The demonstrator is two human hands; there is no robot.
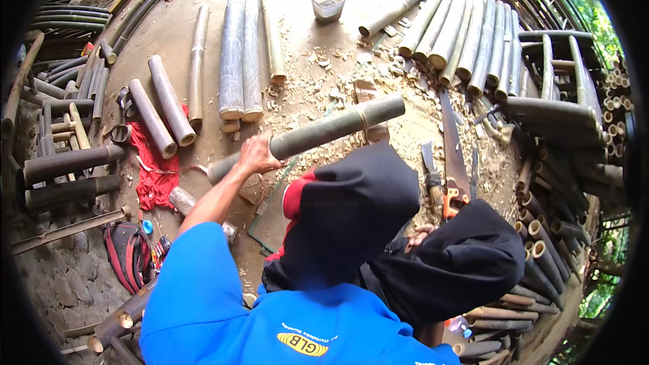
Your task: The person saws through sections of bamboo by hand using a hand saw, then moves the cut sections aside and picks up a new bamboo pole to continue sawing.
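My left hand [257,155] is closed around a thick grey-green bamboo tube [324,127], near its left end. The tube lies slantwise in front of my bent knees, its right end higher, over a wooden block [376,133]. A band-like node rings it near that end. Of my right arm only a bit of skin shows below the blue sleeve, and the hand is out of sight. Between my dark-clad legs some bare skin [420,236] shows, apparently a foot. Right of my knees lie a handsaw [453,155] with an orange handle and a machete-like knife [431,169].
Bamboo tubes [466,34] lie in a row at the far right, with more [233,54] at the far left. Wood chips [324,88] litter the ground. A plastic tub [327,7] stands at the back. A red cloth [157,176] and a backpack [127,257] lie left.
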